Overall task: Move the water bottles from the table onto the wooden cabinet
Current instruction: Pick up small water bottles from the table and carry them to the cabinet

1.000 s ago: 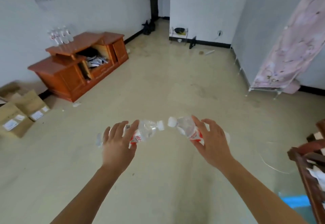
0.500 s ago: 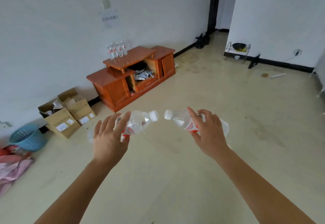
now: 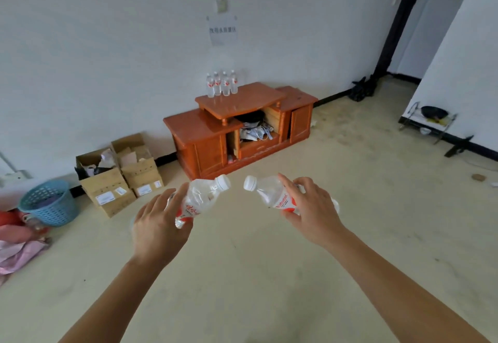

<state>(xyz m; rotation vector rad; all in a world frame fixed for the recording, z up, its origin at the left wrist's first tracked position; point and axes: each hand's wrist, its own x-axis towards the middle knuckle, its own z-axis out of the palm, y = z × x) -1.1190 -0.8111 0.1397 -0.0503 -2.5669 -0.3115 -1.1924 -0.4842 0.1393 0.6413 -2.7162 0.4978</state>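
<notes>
Bare room with a pale floor and a white wall ahead. Against that wall, a wooden cabinet, orange-brown, with a raised middle shelf and an open compartment full of clutter. On the raised top, at its back left corner close to the wall, a cluster of upright bottles, clear with red labels and packed tightly together; exact count hard to tell. Higher on the wall, a paper notice. Left of the cabinet on the floor, two open cardboard boxes, then a blue basket, then pink cloth at the frame's edge. Far right, by another wall, a wire rack with a dark pan on it.

Holds both bare arms out over the floor, well short of the cabinet. Clasps the first bottle in the left grip, fingers curled over its red-labelled middle, bottle tilted, white cap up and to the right. Clasps the second bottle in the right grip likewise, fingers wrapped over the label, white cap up and to the left. Caps near each other, not touching. Both bottles in the air, clear of the cabinet.
</notes>
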